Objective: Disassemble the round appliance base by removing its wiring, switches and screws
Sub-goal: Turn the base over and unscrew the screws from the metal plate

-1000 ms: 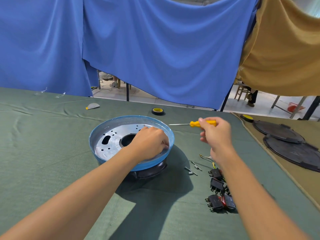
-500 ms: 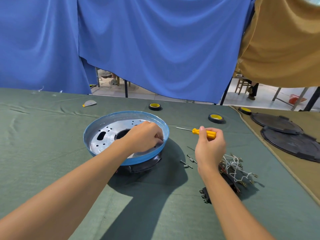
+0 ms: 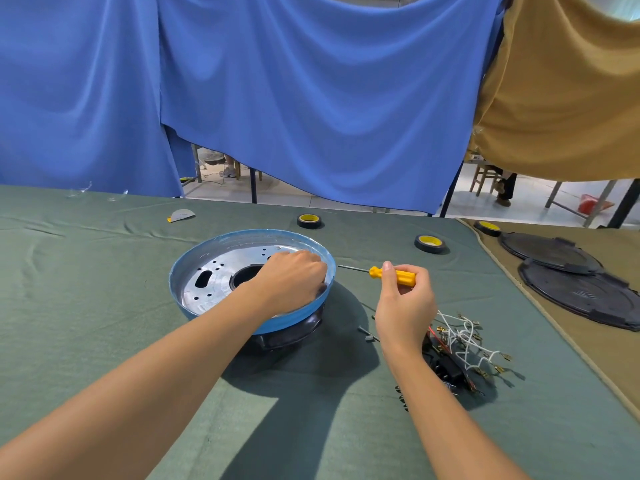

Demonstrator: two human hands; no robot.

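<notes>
A green cloth-covered table (image 3: 86, 306) filled the view. Near its middle sat the round appliance base (image 3: 242, 237), blue-rimmed with a bare metal plate inside. Two black round covers (image 3: 581, 292) lay well apart at 3 o'clock.

The left hand (image 3: 291, 282) reached into the base at its 3 o'clock side. Its fingers were curled downward and the tips hidden, so whether they held anything could not be told. The right hand (image 3: 405, 306) pinched a yellow-handled screwdriver (image 3: 394, 276), tip pointing at the base.

Removed wiring and switches (image 3: 460, 344) were piled at 4 o'clock, with loose screws (image 3: 367, 334) beside the base.

Steadying the rim while seating the tip squarely would likely help. Open cloth lay from 7 to 10 o'clock. The wire pile crowded the right wrist.
</notes>
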